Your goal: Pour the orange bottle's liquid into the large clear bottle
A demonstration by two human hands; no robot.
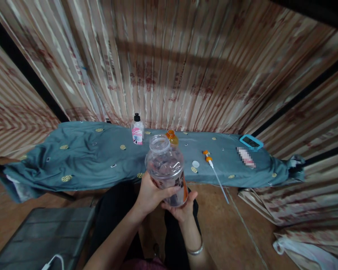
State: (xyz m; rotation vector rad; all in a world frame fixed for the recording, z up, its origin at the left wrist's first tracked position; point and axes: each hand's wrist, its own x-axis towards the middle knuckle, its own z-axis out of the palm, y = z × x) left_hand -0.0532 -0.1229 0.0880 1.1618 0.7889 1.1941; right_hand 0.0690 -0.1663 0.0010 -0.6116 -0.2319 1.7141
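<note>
A cloth-covered surface [95,161] is backed by a striped curtain [163,71]; on it are set a pink-labelled bottle [137,134], an amber bottle [174,139] and a pump top [208,159]. Above the lap, at the near edge, an open clear jar [169,165] is held: its side is wrapped by the left hand's [150,194] curved fingers, its base supported by the right hand [184,210], whose fingers are partly hidden.

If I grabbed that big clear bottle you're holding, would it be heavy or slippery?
The clear bottle is probably light for its size: its see-through walls show no obvious contents. It might slip, since its sides look smooth and shiny.
</note>
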